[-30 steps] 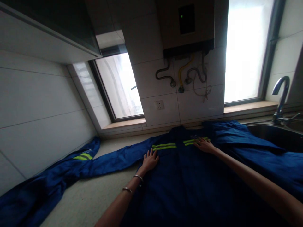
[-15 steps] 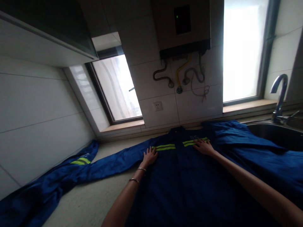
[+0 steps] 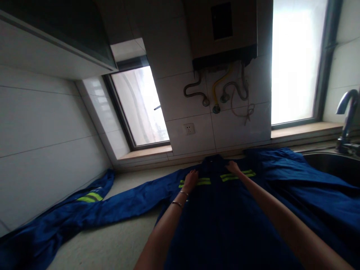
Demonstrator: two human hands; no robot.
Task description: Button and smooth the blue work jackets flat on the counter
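A dark blue work jacket with yellow-green reflective stripes lies spread, front up, its collar toward the wall. My left hand, two bangles at its wrist, is closed on the cloth at the upper chest, left of the collar and over the stripe there. On the other side of the collar, just above the second chest stripe, my right hand pinches the cloth. One sleeve stretches out to the left; folded blue cloth lies at the right. The jacket's lower end runs out of view.
The pale countertop meets a tiled wall. At the right are a sink and a chrome faucet. A water heater with pipes hangs above, between two windows. A cabinet overhangs the left side.
Both hands have moved up toward the collar, and their spread fingers have closed on the cloth. The left hand has also shifted right. The view has turned slightly left.
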